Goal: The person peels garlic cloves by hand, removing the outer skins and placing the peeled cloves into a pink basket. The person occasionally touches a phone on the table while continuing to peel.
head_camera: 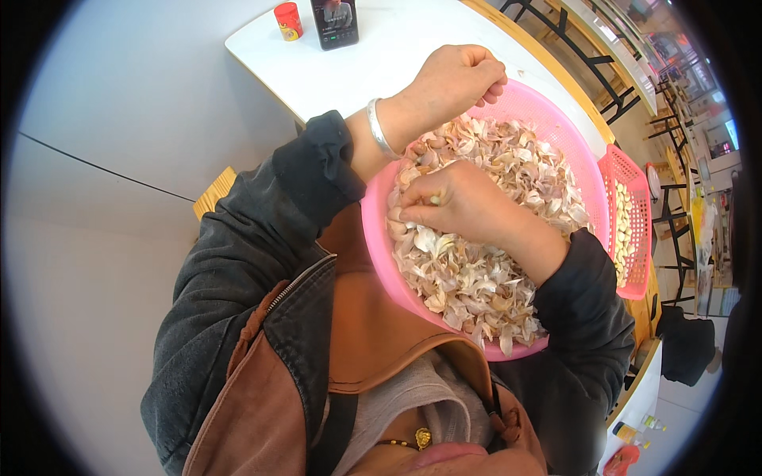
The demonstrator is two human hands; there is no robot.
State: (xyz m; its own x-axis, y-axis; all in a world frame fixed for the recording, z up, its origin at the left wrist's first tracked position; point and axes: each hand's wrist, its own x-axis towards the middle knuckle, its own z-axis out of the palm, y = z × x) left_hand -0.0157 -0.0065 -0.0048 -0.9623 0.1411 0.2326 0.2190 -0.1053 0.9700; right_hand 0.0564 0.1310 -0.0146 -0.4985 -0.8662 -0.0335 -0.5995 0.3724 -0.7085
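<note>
A large pink plastic colander basket (378, 220) in front of me is heaped with papery garlic skins (476, 279). Whole unpeeled garlic cloves (397, 223) lie among them along the left side. Over the heap, my right hand (455, 199) has its thumb and forefinger together, and a pale peeled garlic clove (436, 200) shows within its curled fingers. My left hand (467, 74), with a silver bangle (378, 126) on the wrist, is above the basket's far rim. Its fingers are curled closed; no object shows in them, though their inner side is partly hidden.
A smaller pink basket (640, 226) at the right holds peeled garlic cloves (622, 232). On the white table (381, 65) stand a phone (335, 24) with a lit screen and a red canister (289, 22). A wall (119, 149) borders the left. More tables and benches (595, 59) extend right.
</note>
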